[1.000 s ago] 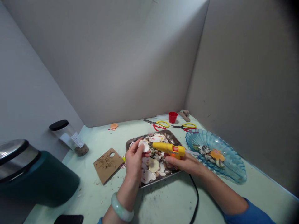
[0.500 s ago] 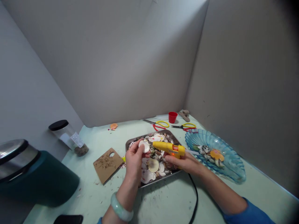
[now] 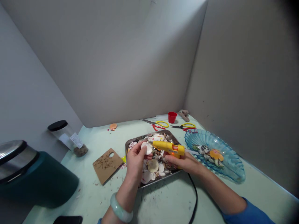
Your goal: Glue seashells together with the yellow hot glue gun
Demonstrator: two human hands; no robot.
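Observation:
Between the thumb and fingers of my left hand (image 3: pixel 135 158) is a white seashell (image 3: pixel 147 148), held above a metal tray (image 3: pixel 161 178). My right hand (image 3: pixel 184 161) grips a yellow hot glue gun (image 3: pixel 167 146) with a small orange light lit on its body. The gun's nozzle points left and sits at the shell's right edge; whether it touches cannot be made out. A clear glue stick (image 3: pixel 192 151) pokes out of the gun's back. Shells of many sizes fill the tray, among them a round cream shell (image 3: pixel 153 165).
A blue glass dish (image 3: pixel 230 165) with shells stands right of the tray. Behind lie two pairs of scissors (image 3: pixel 161 123) (image 3: pixel 183 126) and a red cup (image 3: pixel 172 117). To the left are a brown card (image 3: pixel 107 166), a clear jar (image 3: pixel 70 138) and a dark green flask (image 3: pixel 46 177). A black cord (image 3: pixel 195 196) runs frontward.
My left hand has shifted slightly right with the white shell, bringing it closer to the nozzle. The glue gun has stayed nearly still in my right hand.

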